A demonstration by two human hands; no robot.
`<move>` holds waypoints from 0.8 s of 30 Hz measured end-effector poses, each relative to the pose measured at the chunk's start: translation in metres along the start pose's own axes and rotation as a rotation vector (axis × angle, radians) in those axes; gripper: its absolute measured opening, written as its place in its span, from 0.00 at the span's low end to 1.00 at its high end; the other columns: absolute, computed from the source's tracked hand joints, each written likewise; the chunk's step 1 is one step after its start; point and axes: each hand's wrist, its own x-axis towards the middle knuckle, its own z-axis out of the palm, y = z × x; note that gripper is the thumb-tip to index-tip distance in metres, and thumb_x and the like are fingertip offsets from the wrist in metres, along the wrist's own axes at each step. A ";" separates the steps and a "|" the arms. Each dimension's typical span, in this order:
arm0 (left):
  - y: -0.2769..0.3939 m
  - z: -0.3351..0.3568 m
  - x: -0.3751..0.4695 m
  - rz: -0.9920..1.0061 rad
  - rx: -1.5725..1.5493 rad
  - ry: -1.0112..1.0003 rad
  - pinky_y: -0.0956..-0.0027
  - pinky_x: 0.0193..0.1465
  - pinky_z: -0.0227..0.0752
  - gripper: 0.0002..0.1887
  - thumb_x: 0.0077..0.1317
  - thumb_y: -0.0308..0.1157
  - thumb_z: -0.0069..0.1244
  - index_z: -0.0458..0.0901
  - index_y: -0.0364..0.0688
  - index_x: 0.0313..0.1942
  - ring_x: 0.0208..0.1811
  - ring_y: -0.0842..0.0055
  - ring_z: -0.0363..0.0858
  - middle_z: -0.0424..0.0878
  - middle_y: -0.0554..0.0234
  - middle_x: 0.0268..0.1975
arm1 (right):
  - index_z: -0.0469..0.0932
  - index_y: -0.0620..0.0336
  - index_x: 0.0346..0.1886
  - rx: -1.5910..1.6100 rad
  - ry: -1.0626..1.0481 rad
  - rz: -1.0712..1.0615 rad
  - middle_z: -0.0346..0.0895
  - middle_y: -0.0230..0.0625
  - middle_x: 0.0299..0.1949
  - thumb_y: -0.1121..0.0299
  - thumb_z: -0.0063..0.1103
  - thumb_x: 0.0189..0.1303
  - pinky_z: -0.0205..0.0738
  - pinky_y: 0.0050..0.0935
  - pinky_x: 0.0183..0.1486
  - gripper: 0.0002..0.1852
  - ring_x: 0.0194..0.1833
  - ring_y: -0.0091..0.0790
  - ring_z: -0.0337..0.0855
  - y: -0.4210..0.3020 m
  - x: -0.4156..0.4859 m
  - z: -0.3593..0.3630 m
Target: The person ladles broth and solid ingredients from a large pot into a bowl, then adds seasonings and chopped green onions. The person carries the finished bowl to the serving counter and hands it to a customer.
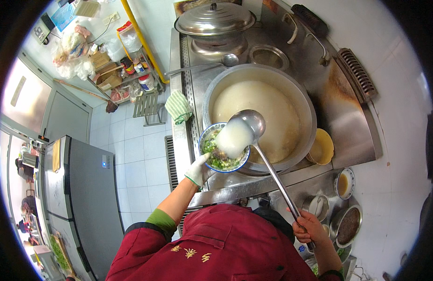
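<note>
My left hand (199,171), in a white glove with a green edge, holds a blue-and-white patterned bowl (224,168) by its near rim. Chopped green herbs and other bits lie in the bowl. My bare right hand (307,228) grips the long metal handle of a ladle (255,121). The ladle's head is tilted over the bowl's right side, and milky white broth (234,137) pours from it into the bowl. Beneath and beyond the ladle is a large metal pot (311,116) of pale broth on the steel stove.
A lidded metal pot (215,21), a second ladle (230,60) and a green striped cloth (178,107) are on the stove. A yellow bowl (323,146) stands right of the big pot. Several seasoning containers (349,226) stand by my right hand. A steel refrigerator (90,207) is at left.
</note>
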 end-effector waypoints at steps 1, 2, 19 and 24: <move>0.000 -0.001 0.000 0.003 0.000 -0.007 0.56 0.66 0.79 0.32 0.71 0.39 0.56 0.67 0.38 0.71 0.65 0.61 0.79 0.77 0.50 0.66 | 0.61 0.50 0.78 -0.013 0.004 -0.019 0.62 0.26 0.23 0.67 0.41 0.82 0.53 0.16 0.14 0.24 0.15 0.14 0.57 0.000 0.000 0.002; 0.000 -0.002 0.000 0.006 0.000 -0.013 0.56 0.66 0.79 0.32 0.71 0.39 0.56 0.67 0.38 0.71 0.65 0.61 0.79 0.77 0.50 0.67 | 0.61 0.50 0.78 -0.025 -0.011 -0.052 0.62 0.26 0.23 0.67 0.41 0.82 0.54 0.16 0.14 0.24 0.15 0.15 0.58 0.000 0.000 0.003; 0.001 -0.010 -0.004 0.023 0.004 -0.015 0.56 0.67 0.78 0.33 0.71 0.40 0.57 0.65 0.37 0.71 0.66 0.60 0.78 0.75 0.48 0.67 | 0.60 0.64 0.75 -1.052 0.319 -0.415 0.80 0.45 0.35 0.69 0.52 0.73 0.77 0.35 0.34 0.29 0.31 0.40 0.82 0.027 0.008 0.011; 0.002 -0.015 -0.004 -0.003 0.029 0.051 0.51 0.70 0.76 0.33 0.71 0.39 0.55 0.64 0.36 0.71 0.67 0.56 0.77 0.74 0.46 0.69 | 0.65 0.67 0.71 -1.228 0.519 -0.509 0.80 0.63 0.48 0.68 0.55 0.72 0.79 0.46 0.50 0.27 0.48 0.61 0.85 0.021 0.036 -0.018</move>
